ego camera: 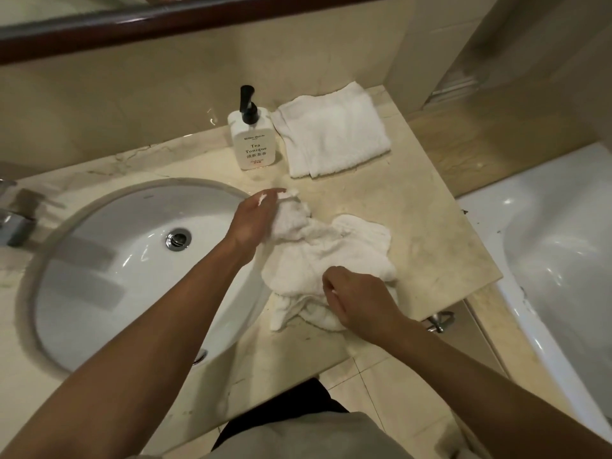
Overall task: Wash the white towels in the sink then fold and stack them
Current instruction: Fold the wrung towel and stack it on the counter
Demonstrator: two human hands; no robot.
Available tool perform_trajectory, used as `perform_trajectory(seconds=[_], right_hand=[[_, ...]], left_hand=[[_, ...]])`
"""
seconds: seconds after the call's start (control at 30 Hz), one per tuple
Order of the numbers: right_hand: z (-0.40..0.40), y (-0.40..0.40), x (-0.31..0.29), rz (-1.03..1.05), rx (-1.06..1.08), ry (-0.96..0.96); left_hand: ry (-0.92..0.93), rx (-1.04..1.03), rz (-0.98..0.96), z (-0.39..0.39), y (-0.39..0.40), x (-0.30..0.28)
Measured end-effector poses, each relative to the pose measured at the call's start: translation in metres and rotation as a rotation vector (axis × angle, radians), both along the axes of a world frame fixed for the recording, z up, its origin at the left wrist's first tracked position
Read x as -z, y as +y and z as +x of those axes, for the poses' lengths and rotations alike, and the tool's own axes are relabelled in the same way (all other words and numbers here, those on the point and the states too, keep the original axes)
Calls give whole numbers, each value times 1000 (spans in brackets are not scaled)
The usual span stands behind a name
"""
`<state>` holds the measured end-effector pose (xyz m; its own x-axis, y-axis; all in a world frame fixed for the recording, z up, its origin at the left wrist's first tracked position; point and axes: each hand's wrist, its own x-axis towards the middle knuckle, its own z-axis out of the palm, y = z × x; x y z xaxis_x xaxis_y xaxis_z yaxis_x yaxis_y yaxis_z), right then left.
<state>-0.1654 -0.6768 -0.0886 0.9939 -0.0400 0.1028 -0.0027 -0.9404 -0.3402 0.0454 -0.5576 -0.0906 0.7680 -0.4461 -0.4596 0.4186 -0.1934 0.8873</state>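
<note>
A crumpled white towel (344,246) lies on the marble counter (440,233) just right of the sink (109,260). My left hand (256,218) grips the towel's far left corner near the sink rim. My right hand (356,298) pinches the towel's near edge, fingers curled into the cloth. A second white towel (334,130), folded flat, rests at the back of the counter against the wall.
A white soap bottle (253,140) with a black pump stands left of the folded towel. The faucet (13,223) is at the far left. A white bathtub (559,253) lies to the right, below the counter's edge. A metal knob (438,321) sticks out under the counter.
</note>
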Motion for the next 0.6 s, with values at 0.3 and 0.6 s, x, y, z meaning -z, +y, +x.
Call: perform_trajectory(seconds=[0.3, 0.6], right_hand=[[13, 27, 6, -127, -369, 76], [25, 17, -12, 233, -117, 141]], left_hand=[[50, 5, 16, -19, 8, -1], [105, -10, 119, -24, 18, -4]])
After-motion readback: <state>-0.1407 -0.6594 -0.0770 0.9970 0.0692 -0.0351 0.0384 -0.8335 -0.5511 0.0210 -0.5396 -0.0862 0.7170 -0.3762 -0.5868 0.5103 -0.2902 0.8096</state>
